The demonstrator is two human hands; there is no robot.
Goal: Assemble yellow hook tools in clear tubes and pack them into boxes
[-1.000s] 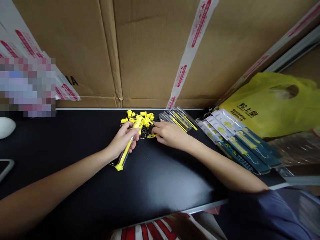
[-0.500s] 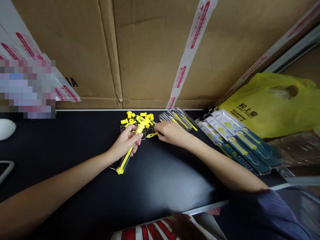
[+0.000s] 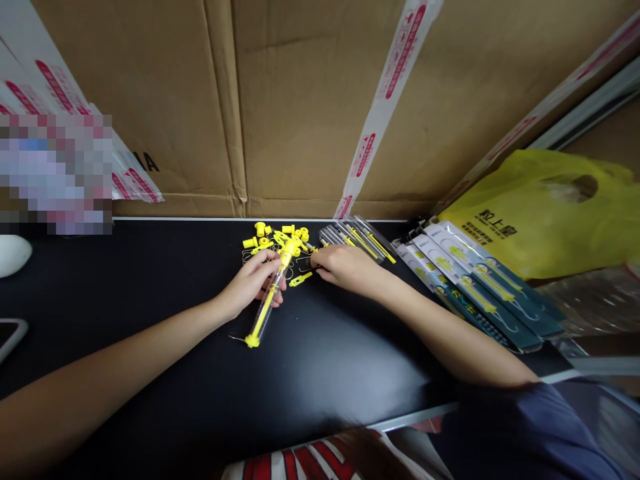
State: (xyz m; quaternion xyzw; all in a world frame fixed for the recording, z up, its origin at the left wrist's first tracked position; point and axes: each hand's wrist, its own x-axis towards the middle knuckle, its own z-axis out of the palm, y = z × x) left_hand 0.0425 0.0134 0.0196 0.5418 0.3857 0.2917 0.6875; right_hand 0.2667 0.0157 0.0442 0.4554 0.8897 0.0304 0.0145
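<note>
My left hand is closed around a spring scale, a clear tube with a yellow rod inside and yellow ends. It slants, its lower end towards me, and a thin metal hook sticks out there. My right hand is closed, fingertips down among the small metal hooks and springs at the pile's right side. Whatever its fingers pinch is hidden. Beside those fingertips lies a flat yellow tab. Behind my left hand are loose yellow caps and other yellow pieces.
Clear tubes with yellow rods lie beyond my right hand. Packaged spring scales are stacked at the right, by a yellow plastic bag. A cardboard box backs the black table. A white rounded object stands far left.
The spring scale in my left hand has shifted slightly right and stands a bit steeper. My right hand has moved slightly away from the flat yellow tab, which now lies apart from its fingers.
</note>
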